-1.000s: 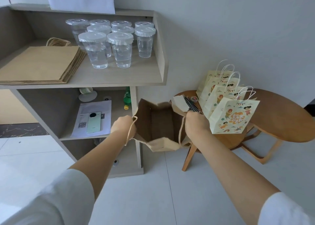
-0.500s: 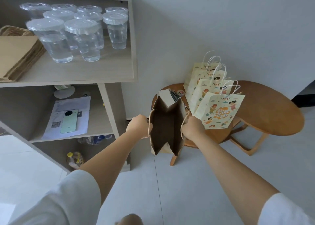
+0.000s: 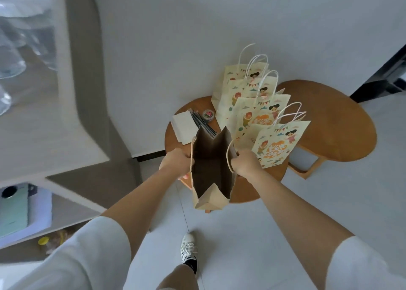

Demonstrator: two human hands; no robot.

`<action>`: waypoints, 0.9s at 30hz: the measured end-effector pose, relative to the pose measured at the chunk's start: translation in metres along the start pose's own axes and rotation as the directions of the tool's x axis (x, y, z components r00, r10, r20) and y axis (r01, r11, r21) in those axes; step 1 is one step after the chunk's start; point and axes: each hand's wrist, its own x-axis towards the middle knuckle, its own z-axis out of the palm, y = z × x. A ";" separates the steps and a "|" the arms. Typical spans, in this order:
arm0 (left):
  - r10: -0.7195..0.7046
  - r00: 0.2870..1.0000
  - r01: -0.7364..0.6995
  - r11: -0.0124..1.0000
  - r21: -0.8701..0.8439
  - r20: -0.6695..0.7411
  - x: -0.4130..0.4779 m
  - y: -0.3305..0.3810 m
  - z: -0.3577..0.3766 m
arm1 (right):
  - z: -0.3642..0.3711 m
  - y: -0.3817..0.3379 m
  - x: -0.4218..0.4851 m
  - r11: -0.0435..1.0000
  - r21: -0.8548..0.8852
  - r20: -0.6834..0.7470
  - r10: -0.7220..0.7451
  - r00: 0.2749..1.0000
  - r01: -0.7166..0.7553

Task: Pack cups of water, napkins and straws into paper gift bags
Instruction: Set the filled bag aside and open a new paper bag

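White wall and grey floor tiles are seen behind a round wooden counter. A second wooden top is seen just beside it, on the right.

A brown paper bag is held over the near edge of the counter. Its mouth is pulled wide open, and the dark inside is seen. Whether the bag touches the counter cannot be told. The left side of the bag's mouth is gripped by the left hand. The right side is gripped by the right hand. The fingers of both hands are curled tight on the bag's top edges, and a string handle is looped by each hand.

Four printed gift bags are stood upright in a row along the right edge of the counter, each one partly hidden by the next. A stack of white napkins is laid at the far left edge. Dark straws are laid just beside the napkins, partly hidden by the brown bag. A small roll of tape is set near the far edge.

On the left, a shelf is seen with blurred clear cups on top. A green phone is laid on a sheet of paper on a lower shelf. One white shoe is seen on the floor.
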 end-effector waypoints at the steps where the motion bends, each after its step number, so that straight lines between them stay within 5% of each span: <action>1: -0.020 1.000 0.020 1.000 0.019 0.012 0.010 0.004 -0.001 | -0.001 -0.005 0.011 1.000 -0.005 0.010 0.014 1.000 -0.014; 6: -0.015 1.000 0.014 0.993 -0.119 -0.009 0.056 0.016 0.003 | 0.001 -0.016 0.047 0.998 -0.015 0.064 0.062 0.996 -0.061; 13: -0.012 0.998 0.009 0.999 -0.046 -0.061 0.063 0.017 0.004 | -0.009 -0.019 0.046 0.999 0.026 0.024 0.037 0.999 -0.038; 27: 0.109 0.930 -0.146 0.986 -0.079 -0.351 -0.089 -0.011 -0.002 | -0.017 -0.024 -0.113 0.916 0.130 -0.247 -0.340 0.907 0.379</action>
